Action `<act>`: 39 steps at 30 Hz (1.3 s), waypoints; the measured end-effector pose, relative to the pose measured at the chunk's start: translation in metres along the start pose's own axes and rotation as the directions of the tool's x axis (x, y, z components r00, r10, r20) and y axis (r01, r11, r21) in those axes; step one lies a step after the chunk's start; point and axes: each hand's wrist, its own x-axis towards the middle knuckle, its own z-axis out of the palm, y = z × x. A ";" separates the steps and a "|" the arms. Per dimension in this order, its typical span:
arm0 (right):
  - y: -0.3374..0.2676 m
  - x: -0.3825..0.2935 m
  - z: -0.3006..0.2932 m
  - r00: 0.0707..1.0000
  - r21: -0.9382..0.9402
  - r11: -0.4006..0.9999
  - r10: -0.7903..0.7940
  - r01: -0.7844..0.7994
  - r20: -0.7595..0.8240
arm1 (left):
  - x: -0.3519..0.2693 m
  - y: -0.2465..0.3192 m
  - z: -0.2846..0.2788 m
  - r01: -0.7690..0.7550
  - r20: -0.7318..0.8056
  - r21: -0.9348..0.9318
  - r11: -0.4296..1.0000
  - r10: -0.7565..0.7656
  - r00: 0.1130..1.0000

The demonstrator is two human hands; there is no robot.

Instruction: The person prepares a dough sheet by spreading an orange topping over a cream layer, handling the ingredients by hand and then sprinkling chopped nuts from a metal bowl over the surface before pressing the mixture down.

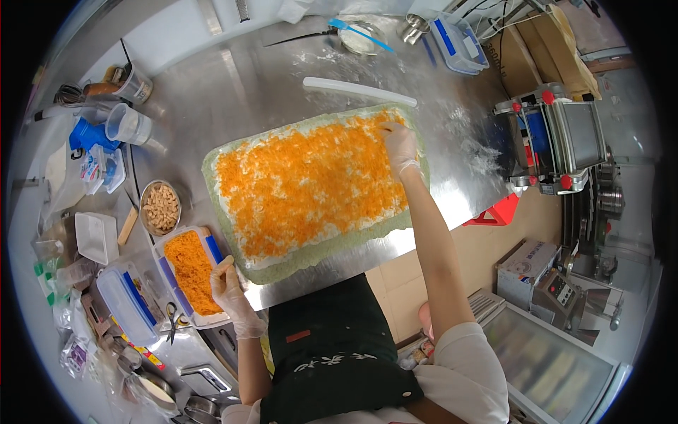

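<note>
A rolled-out sheet of green dough (286, 273) lies on the steel table, covered with a white layer and orange shreds (312, 180). My right hand (399, 144), in a clear glove, is over the sheet's upper right part, fingertips bunched at the orange layer; whether it holds shreds cannot be told. My gloved left hand (232, 297) is at the right side of a plastic container of orange shreds (192, 270), its thumb and fingers close together near the blue clip. Whether it grips the container is unclear.
A white rolling pin (360, 91) lies beyond the sheet. A bowl of light brown pieces (161, 208), a wooden-handled knife (127, 226) and scissors (172, 322) are at left. A knife (302, 37) and a flour bowl (360, 41) with a blue spatula lie at the back; a roller machine (567, 140) stands right.
</note>
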 end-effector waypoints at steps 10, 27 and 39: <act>0.033 0.038 -0.013 0.988 -0.027 0.988 0.152 -0.152 0.009 | 0.008 -0.032 0.005 0.020 -0.030 -0.119 0.993 -0.024 0.999; 0.065 0.081 -0.036 0.983 0.088 0.985 0.140 -0.152 0.122 | 0.006 -0.036 0.032 -0.108 -0.077 -0.106 0.988 0.100 0.992; 0.065 0.044 -0.003 0.996 -0.280 0.956 -0.083 0.089 0.034 | 0.006 -0.040 0.047 -0.111 -0.096 -0.037 0.993 0.107 0.990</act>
